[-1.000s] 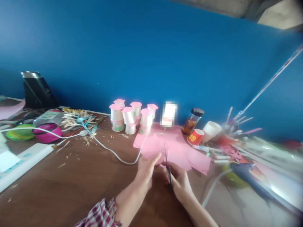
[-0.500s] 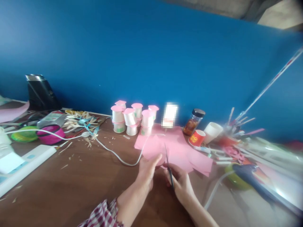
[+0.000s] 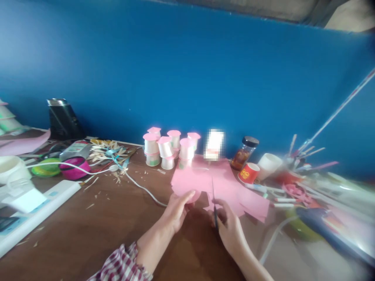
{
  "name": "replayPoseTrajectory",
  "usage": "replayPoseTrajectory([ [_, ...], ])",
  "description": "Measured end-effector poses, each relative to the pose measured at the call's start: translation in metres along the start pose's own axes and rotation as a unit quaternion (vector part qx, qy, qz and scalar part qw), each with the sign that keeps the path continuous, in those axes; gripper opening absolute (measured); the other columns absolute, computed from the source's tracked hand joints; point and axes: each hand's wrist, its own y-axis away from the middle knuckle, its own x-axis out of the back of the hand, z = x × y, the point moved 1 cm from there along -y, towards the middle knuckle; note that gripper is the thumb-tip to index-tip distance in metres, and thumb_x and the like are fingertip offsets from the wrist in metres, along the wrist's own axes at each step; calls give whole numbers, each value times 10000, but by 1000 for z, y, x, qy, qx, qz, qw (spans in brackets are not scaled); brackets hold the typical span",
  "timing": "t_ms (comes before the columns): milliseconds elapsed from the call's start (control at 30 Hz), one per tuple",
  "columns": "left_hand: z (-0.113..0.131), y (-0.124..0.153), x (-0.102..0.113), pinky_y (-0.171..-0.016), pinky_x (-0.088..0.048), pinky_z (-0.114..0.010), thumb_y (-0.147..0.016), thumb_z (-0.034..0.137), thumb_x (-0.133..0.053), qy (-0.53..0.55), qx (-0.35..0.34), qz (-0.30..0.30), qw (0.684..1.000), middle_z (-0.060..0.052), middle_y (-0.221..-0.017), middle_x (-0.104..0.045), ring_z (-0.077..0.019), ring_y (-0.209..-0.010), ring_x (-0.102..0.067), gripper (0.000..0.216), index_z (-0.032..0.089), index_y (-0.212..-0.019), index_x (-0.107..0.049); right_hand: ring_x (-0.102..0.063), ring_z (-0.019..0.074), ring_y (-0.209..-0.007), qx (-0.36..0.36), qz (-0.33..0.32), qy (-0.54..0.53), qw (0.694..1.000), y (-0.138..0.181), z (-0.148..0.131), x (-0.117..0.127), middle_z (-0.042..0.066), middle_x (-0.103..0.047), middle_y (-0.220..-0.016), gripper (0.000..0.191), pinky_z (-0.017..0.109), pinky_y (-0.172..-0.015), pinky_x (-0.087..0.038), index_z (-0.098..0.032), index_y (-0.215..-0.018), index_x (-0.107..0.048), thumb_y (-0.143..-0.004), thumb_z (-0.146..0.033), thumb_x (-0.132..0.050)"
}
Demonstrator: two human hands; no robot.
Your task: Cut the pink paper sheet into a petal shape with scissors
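Head view: left hand (image 3: 175, 208) pinches the edge of a rounded pink paper piece (image 3: 191, 194) and holds it just above the worktop (image 3: 102, 218). Right hand (image 3: 230, 230) is closed round the scissors (image 3: 214, 203); blades point to 12 o'clock, just right of the piece. Blade gap is too thin to read.

Risks, as a judgement:
- Left fingertips sit close to the blades at 3 o'clock, so a nick is possible if the paper slips.
- Loose pink sheets (image 3: 231, 185) lie directly under and behind the piece, same colour; a blade could catch a second layer.
- White cable (image 3: 143, 189) runs in at 10 o'clock of the left hand, near the paper, and could snag it.
- Motion blur on the right side; detail there is unreliable.

Surface: brown wood worktop, cluttered. Stacked small cups (image 3: 168, 146) at 12 o'clock, jar (image 3: 244, 154) and red cup (image 3: 249, 172) at 1 o'clock, wood shavings (image 3: 108, 150) at 10. Room: flat blue wall (image 3: 187, 78) behind.
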Motion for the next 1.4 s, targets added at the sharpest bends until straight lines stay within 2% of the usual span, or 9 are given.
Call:
replayPoseTrajectory([
  [167,5,3,3,-512,-386,-190,-606,233,-742,6,36,-61,997,-23,-649,-624,-82,-562,-533,175,110,-696,-656,-594,191,-581,-14,-17,58,998,0,-7,1,25,-631,-662,342,244,-524,-455,-184,-1013,-547,-779,-431,-577],
  [267,6,0,3,-515,-372,-187,-620,222,-727,3,39,-89,995,-18,-629,-604,-83,-576,-525,147,110,-656,-640,-583,177,-554,-5,-14,64,998,-2,-7,2,10,-615,-625,322,236,-516,-452,-179,-1008,-543,-792,-418,-556],
  [433,3,-5,4,-515,-371,-184,-641,204,-702,0,38,-86,996,-19,-652,-593,-85,-584,-518,132,110,-720,-654,-561,168,-527,-8,-2,40,999,-4,-3,3,-14,-571,-559,334,229,-486,-435,-176,-1004,-557,-776,-420,-576],
  [667,-1,-2,1,-501,-365,-190,-623,193,-707,-5,64,-103,993,-7,-611,-581,-82,-543,-504,125,119,-686,-628,-542,164,-534,-43,-11,-24,999,-3,5,0,0,-596,-610,392,242,-486,-421,-183,-1037,-545,-747,-437,-615],
  [900,1,0,-1,-526,-414,-200,-602,193,-735,13,72,-103,992,-19,-688,-621,-113,-609,-567,212,141,-784,-639,-546,180,-578,-81,-40,-63,994,-2,7,-3,11,-597,-635,434,268,-521,-439,-189,-1024,-534,-734,-504,-605],
  [1067,2,2,-2,-508,-408,-179,-603,230,-745,6,75,-101,992,-28,-699,-630,-115,-629,-581,218,131,-773,-650,-520,163,-545,-76,-29,-69,994,-1,0,-3,-15,-555,-577,392,260,-512,-422,-188,-987,-545,-748,-494,-596],
  [1233,-2,0,-1,-505,-425,-167,-633,253,-730,-10,76,-73,994,-34,-732,-649,-114,-658,-591,214,139,-800,-660,-532,161,-566,-71,-26,-94,993,0,0,-5,-3,-571,-620,393,255,-526,-429,-183,-1005,-534,-764,-489,-589],
  [1400,-2,0,0,-525,-435,-170,-629,260,-738,-12,78,-47,996,-29,-736,-647,-97,-646,-574,220,137,-795,-664,-548,163,-593,-38,-25,-50,998,2,-3,-5,13,-586,-665,352,239,-522,-433,-175,-1028,-528,-785,-419,-600],
])
